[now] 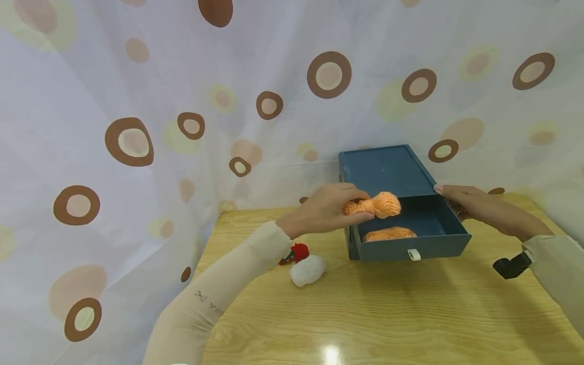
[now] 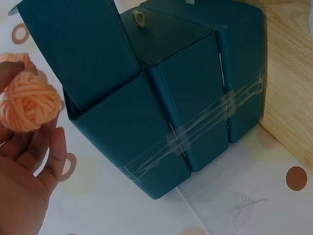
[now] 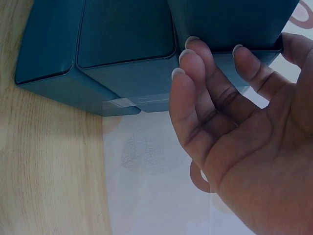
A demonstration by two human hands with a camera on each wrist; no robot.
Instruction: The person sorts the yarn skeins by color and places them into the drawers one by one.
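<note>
A person's left hand (image 1: 326, 209) pinches an orange yarn skein (image 1: 374, 205) between curled fingers and thumb, holding it over the open drawer (image 1: 410, 230) of a dark blue storage box (image 1: 388, 170) on a wooden table (image 1: 365, 314). The right hand (image 1: 465, 200) rests against the box's right side, its fingers straight and close together, gripping nothing. A second orange skein (image 1: 389, 234) lies inside the drawer, while a white yarn ball (image 1: 307, 270) and a small red yarn ball (image 1: 298, 252) sit on the table just left of the box, beside the left forearm.
</note>
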